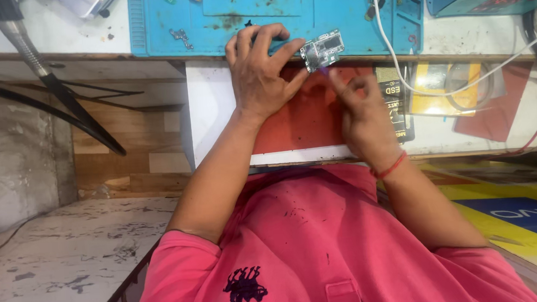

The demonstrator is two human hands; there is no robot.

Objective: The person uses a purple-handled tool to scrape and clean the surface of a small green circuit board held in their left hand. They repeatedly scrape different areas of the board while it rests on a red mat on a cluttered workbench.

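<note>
head view: the scene is seen upside down relative to the person, whose pink shirt fills the lower frame; both forearms are stretched away from the body toward the bench edge
held thing: a small rectangular grey-green circuit board with silver metal shields (pixel 322 50); it is raised just over the near edge of the worn blue rubber work mat (pixel 273 13)
long axis: the board's length runs roughly across the frame, slightly tilted, its far end lifted toward the right of the picture
left hand: the left hand (pixel 261 72) is seen with its back up; fingers (pixel 256 38) are curled over the mat edge; the thumb and forefinger are closed on the board's nearer short end, so the board is gripped, not resting
right hand: the right hand (pixel 361 112) is set just below the board, a red thread band (pixel 390 166) seen at its wrist; fingers are bunched together with the tips directed up at the board's lower edge; a tiny purplish tip is seen there, too small to be identified; whether anything is pinched cannot be told
nearer hand: the left is in contact; the right is just beside the board
surroundings: a red pad (pixel 304 121) lies beneath both hands; a white cable (pixel 398 55) is draped across the mat's right side
</note>
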